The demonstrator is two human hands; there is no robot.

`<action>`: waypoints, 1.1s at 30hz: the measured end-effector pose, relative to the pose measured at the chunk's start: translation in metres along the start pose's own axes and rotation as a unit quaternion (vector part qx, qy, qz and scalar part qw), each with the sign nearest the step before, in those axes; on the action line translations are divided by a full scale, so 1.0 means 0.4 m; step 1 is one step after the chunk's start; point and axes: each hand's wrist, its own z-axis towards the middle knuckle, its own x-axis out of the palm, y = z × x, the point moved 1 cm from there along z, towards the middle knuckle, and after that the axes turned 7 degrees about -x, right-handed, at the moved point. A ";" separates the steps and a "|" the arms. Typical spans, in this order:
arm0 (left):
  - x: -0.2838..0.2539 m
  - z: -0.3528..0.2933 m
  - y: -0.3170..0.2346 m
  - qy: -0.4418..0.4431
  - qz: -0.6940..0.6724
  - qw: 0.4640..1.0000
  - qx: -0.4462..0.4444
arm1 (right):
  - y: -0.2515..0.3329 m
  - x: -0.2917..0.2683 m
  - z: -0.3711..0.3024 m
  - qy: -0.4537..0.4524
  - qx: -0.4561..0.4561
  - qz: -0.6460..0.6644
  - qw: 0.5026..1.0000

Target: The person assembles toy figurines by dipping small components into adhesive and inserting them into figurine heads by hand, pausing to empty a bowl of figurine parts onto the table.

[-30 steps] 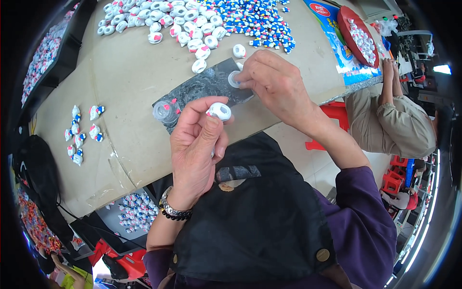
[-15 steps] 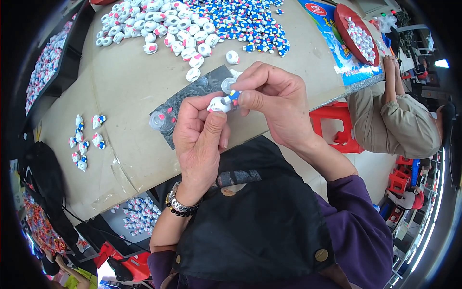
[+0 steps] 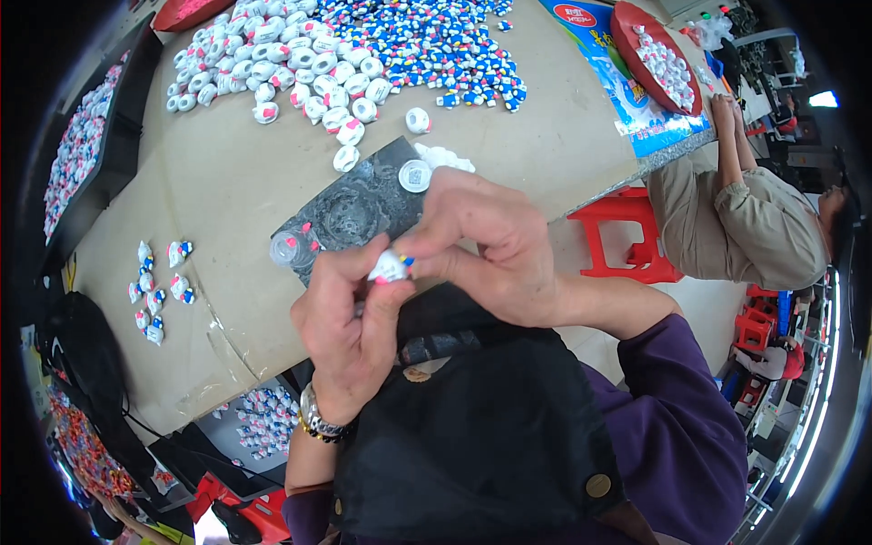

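Left hand (image 3: 345, 313): narrow grip, thumb and fingertips holding a small white head (image 3: 389, 266). Right hand (image 3: 495, 250): tight pinch at the right of the head, on a blue body (image 3: 406, 261), mostly covered by fingers. Head and body touching, held up in front of the dark mat's near edge; how well they're seated, can't tell.

Risks, my judgement: uneven squeeze could make the head roll and the body sit crooked; a pinch this small could slip and drop a piece; any wet glue on the join would smear onto fingertips.

Clock from the head, 12 = top. Dark mat (image 3: 386, 173) at 11. Clear cup (image 3: 415, 176) on it, just past 12, uncovered, so a knuckle could knock it. White tissue (image 3: 450, 159) at 1, near the right hand. Clear dish (image 3: 283, 247) between 9 and 10, pink bits (image 3: 306, 227) beside it, easily brushed off.

Further out on the worktop (image 3: 245, 191): joined figures (image 3: 154, 300) at 9, heap of white heads (image 3: 309, 59) at 11, heap of blue bodies (image 3: 445, 54) past 12, red bowl (image 3: 621, 50) at 2.
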 end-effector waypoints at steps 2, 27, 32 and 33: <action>-0.024 -0.004 -0.008 -0.025 -0.002 1.000 0.001 | 0.009 0.013 0.015 0.006 -0.064 0.010 0.998; -0.231 -0.028 -0.012 -0.100 -0.487 0.850 -0.174 | -0.103 -0.152 0.101 -0.022 0.061 -0.220 0.973; -0.107 -0.021 -0.061 0.021 -0.482 0.842 -0.243 | -0.085 -0.127 0.076 -0.001 0.132 -0.144 0.981; -0.098 -0.023 -0.064 0.035 -0.477 0.841 -0.254 | -0.078 -0.119 0.070 0.016 0.089 -0.184 0.979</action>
